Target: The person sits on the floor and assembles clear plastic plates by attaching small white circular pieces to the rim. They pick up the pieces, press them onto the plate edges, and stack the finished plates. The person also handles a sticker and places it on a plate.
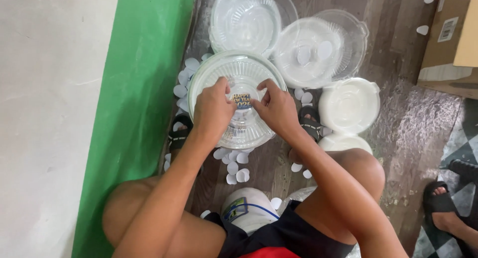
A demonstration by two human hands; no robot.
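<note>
Down on the wooden floor (398, 138), the person squatted with little room to spare: a white wall with a green band (134, 88) ran along the whole left of the frame, and a cardboard box (448, 34) closed off the upper right corner. The open floor lay mostly at the right, toward the lower right where another person's sandalled foot (440, 203) stood on checkered flooring.

Both forearms reached forward from the knees toward the middle of the frame. The left hand (213, 108) and the right hand (276, 108) were curled, fingers pinched narrow, meeting over a round printed sticker (242, 99) at the centre of a clear ribbed plastic lid (239, 96). Both hands touched the lid; whether the fingers gripped the sticker or only pressed it I could not tell. That lid sat on a stack between the person's two sandalled feet.

I counted four clear domed lids or stacks of them: the one under the hands, one at the top centre (246, 19), and two overlapping at the upper right (318, 46). Two white round containers (348, 106) sat right of centre, one partly hidden behind the right knee. Small white paper discs (236, 163) lay scattered about the floor, too many to count surely. A white roll (249, 208) rested between the thighs.
</note>
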